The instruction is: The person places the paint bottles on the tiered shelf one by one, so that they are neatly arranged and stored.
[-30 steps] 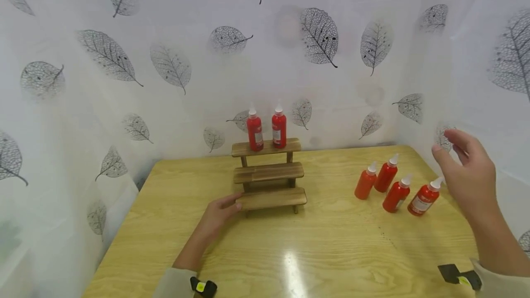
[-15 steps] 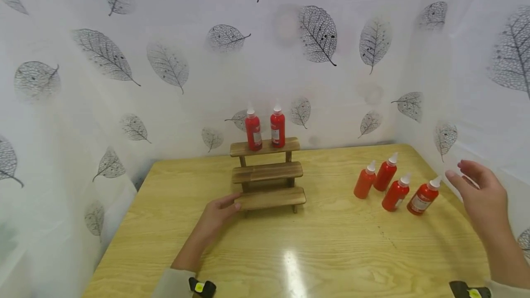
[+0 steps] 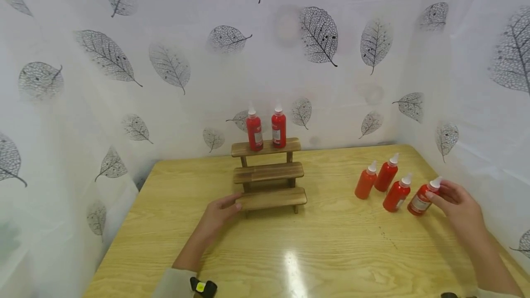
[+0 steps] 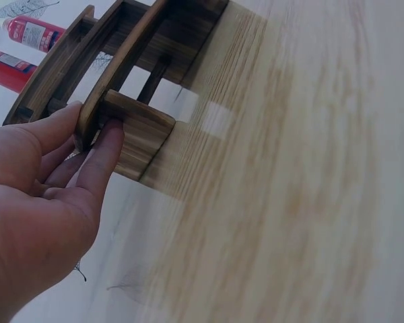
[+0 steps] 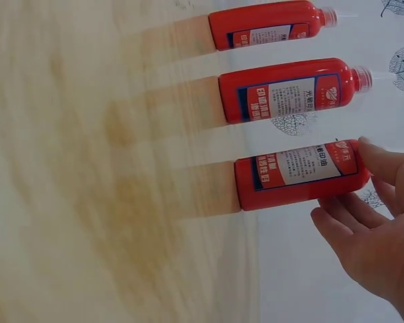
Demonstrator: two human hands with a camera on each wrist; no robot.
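A small three-step wooden display stand [image 3: 273,198] stands on the table. My left hand [image 3: 215,215] pinches the left end of its lowest step, with the thumb on one face and fingers on the other in the left wrist view. At the right, my right hand [image 3: 461,208] grips the rightmost red squeeze bottle [image 3: 420,202] near its white nozzle cap. In the right wrist view the thumb lies at the shoulder of this labelled bottle [image 5: 299,176], with fingers on its far side. The bottle's base is at the tabletop.
Three more red bottles [image 3: 365,184] stand close beside the gripped one, to its left. Two red bottles [image 3: 279,130] stand on the stand's top step. A white leaf-print curtain [image 3: 198,72] hangs behind the wooden table [image 3: 331,252] and along its sides.
My right hand first lowered beside the rightmost bottle, then came left onto it and took hold near its top. My left hand stays at the stand's lowest step.
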